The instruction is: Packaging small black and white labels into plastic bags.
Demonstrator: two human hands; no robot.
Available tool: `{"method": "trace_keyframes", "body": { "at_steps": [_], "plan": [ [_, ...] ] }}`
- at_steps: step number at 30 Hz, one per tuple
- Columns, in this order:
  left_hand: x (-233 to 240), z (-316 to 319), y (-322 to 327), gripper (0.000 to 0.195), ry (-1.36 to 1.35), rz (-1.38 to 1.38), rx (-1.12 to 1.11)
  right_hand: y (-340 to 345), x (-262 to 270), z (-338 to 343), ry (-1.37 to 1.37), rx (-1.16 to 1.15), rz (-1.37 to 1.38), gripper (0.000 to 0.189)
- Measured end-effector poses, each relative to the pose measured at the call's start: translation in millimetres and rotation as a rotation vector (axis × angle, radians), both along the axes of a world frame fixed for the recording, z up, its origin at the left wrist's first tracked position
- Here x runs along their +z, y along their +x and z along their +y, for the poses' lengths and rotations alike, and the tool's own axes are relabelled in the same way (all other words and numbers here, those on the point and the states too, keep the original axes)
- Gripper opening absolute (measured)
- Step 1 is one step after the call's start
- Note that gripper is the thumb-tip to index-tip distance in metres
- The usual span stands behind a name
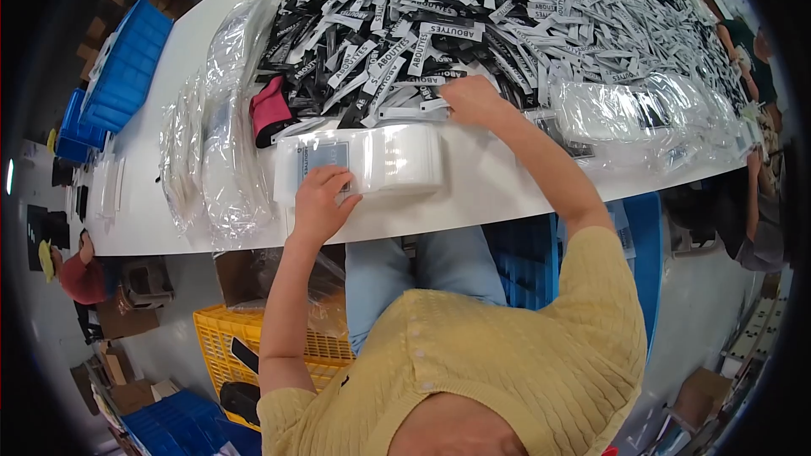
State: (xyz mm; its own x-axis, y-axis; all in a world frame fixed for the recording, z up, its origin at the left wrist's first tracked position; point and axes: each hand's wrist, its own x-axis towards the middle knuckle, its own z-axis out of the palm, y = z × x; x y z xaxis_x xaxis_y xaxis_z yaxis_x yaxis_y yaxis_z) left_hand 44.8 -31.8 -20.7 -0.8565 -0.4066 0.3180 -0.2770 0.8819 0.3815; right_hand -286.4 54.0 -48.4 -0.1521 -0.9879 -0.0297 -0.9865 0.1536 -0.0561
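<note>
In front of me a stack of clear plastic bags with a printed grey panel lies on the table. My left hand rests on the stack's left part, fingers spread over the panel and thumb near the front edge. Beyond it spreads a large heap of narrow white and black printed packets. At the heap's near edge, my right hand pinches the end of a white packet; its fingertips are partly hidden. A pink and black cloth item lies left of the heap.
Long bundles of clear bags line the left side of the white table. More plastic bags lie at right. Blue crates stand at far left, a yellow crate below. Other people are at both sides.
</note>
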Motion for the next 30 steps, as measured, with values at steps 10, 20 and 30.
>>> {"method": "trace_keyframes", "body": {
  "at_steps": [10, 20, 30],
  "plan": [
    [-5, -2, 4, 0.018, 0.246, 0.183, 0.172, 11, -3, 37, -0.755, -0.335, -1.128, 0.02],
    [18, 43, -42, 0.034, -0.04, 0.411, 0.107, 102, -3, 79, -0.857, -0.187, -0.942, 0.02],
    [28, 70, -58, 0.039, -0.375, 0.228, -0.223, 109, 41, 84, -0.392, -0.395, -1.687, 0.02]
  ]
}}
